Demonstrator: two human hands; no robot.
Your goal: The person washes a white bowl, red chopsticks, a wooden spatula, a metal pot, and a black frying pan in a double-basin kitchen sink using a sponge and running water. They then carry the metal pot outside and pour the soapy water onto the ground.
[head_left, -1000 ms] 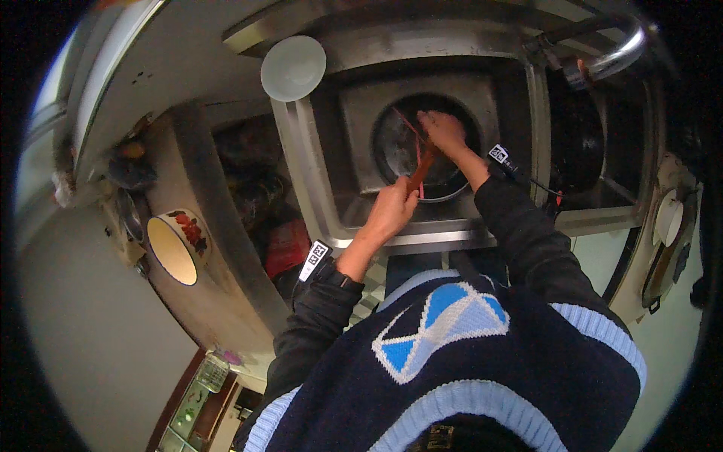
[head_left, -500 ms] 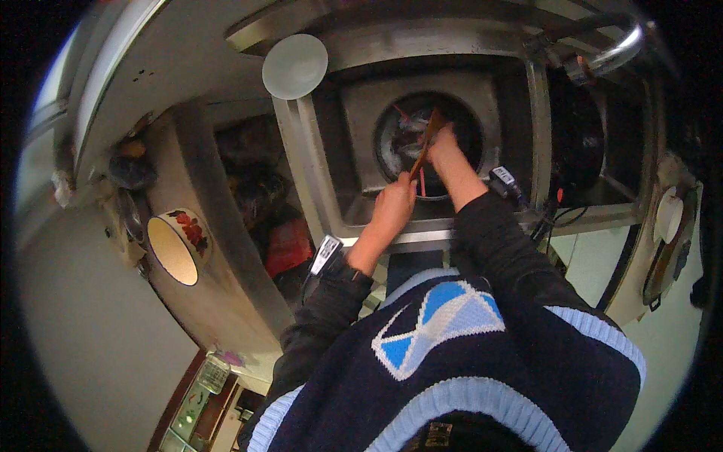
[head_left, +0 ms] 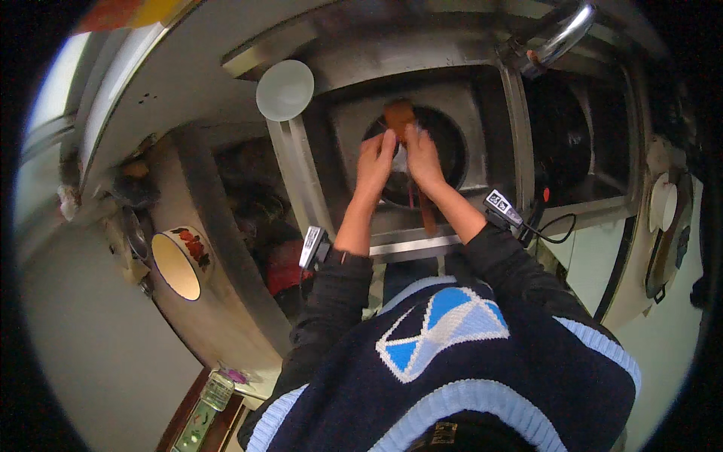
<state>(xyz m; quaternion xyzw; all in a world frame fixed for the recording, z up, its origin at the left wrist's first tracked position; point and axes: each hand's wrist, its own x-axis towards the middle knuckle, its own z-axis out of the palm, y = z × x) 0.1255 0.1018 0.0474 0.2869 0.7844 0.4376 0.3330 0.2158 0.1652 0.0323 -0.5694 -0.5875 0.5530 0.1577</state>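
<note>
A brown wooden spatula (head_left: pixel 399 114) is held over a dark round pan (head_left: pixel 452 147) in the metal sink. Its flat head points away from me, and the handle runs back under my right wrist toward the near sink edge. My right hand (head_left: pixel 423 158) is closed on the spatula just below its head. From the other side my left hand (head_left: pixel 373 167) presses against it, with fingers drawn together and slightly blurred. Between the hands a pale patch shows, which I cannot make out. Much of the pan is hidden by both hands.
A white bowl (head_left: pixel 285 90) sits on the sink's far left corner. The faucet (head_left: pixel 561 41) arches at the far right, above a second basin holding a dark round vessel (head_left: pixel 557 135). A floral enamel container (head_left: pixel 181 264) stands on the left counter.
The spatula has swung round: its head now points away and left, its handle toward me. My left hand has moved from the handle up beside the head. The view has shifted slightly.
</note>
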